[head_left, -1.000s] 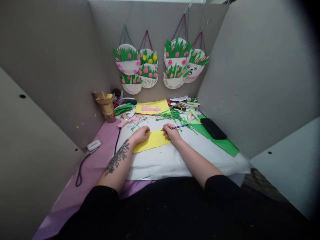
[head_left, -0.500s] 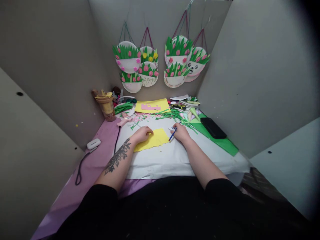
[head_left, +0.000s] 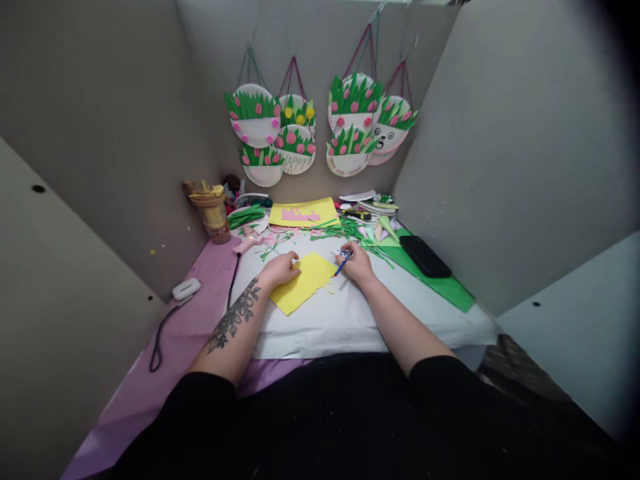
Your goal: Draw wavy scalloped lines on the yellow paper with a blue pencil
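Note:
A yellow paper piece [head_left: 306, 281] with a jagged cut edge lies tilted on a white sheet [head_left: 350, 320]. My left hand [head_left: 280, 269] rests on its left corner, fingers curled and pressing it down. My right hand [head_left: 354, 261] sits just right of the paper, closed round a blue pencil [head_left: 342, 265] whose tip points down-left toward the paper's edge. Both forearms reach in from black sleeves; the left one bears a tattoo.
Green paper strips [head_left: 345, 232], a yellow sheet with pink cutouts [head_left: 303, 213], a pink glue gun [head_left: 249, 243] with cord, a cup [head_left: 214, 215], a black case [head_left: 425, 256] on green paper and a white case [head_left: 187, 289] surround the work. Decorated paper plates [head_left: 295, 130] hang on the back wall.
My right hand pulled away from the yellow paper to its right side and turned the pencil tip downward. The yellow paper has rotated under my left hand so one corner points toward me.

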Motion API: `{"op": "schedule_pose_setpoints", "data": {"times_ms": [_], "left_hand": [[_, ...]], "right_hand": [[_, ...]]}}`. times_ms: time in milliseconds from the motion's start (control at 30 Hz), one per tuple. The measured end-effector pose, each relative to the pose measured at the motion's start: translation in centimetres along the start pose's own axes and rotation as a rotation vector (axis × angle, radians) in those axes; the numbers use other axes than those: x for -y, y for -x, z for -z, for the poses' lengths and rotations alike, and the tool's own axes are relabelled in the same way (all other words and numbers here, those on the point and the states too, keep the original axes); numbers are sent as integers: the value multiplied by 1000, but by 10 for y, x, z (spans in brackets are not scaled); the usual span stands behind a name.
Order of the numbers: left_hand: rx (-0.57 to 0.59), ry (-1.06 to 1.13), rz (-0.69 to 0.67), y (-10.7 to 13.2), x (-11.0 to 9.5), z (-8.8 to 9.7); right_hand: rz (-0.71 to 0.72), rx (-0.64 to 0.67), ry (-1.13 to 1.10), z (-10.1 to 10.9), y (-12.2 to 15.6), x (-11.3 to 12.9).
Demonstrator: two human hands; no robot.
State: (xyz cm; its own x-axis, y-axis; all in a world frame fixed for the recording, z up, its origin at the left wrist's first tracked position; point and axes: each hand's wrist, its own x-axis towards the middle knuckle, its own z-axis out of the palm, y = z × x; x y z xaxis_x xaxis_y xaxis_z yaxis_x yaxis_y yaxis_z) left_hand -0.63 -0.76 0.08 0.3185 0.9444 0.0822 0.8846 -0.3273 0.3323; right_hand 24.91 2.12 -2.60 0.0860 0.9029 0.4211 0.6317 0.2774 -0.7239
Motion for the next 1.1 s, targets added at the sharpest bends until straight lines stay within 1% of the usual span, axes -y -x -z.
{"op": "schedule_pose_setpoints", "data": {"times_ms": [100, 267, 467, 600, 667, 700, 767, 833, 900, 967, 1100], "left_hand": [[31, 13, 40, 0, 0, 1], [-59, -91, 47, 0, -3, 2], [32, -48, 121, 1, -4, 3], [18, -65, 158, 3, -4, 3], [-26, -77, 158, 3, -4, 3], [-51, -79, 130, 3, -4, 2], [-75, -59, -3, 1, -3, 1], [-45, -13, -176, -1, -3, -2], [-7, 19, -291, -4, -2, -5], [14, 22, -332, -6, -2, -8], [25, -1, -341, -7, 0, -12]], "right_hand": [[3, -19, -52, 0, 0, 0], [72, -10, -108, -1, 3, 4], [130, 28, -104, -2, 7, 9], [260, 75, -71, -3, 9, 11], [353, 109, -19, -5, 10, 14], [397, 128, 7, -7, 11, 15], [472, 167, 52, -10, 12, 19], [517, 206, 84, -12, 14, 22], [534, 233, 108, -12, 15, 25], [533, 249, 124, -12, 15, 25], [524, 275, 147, -9, 15, 24]]}}
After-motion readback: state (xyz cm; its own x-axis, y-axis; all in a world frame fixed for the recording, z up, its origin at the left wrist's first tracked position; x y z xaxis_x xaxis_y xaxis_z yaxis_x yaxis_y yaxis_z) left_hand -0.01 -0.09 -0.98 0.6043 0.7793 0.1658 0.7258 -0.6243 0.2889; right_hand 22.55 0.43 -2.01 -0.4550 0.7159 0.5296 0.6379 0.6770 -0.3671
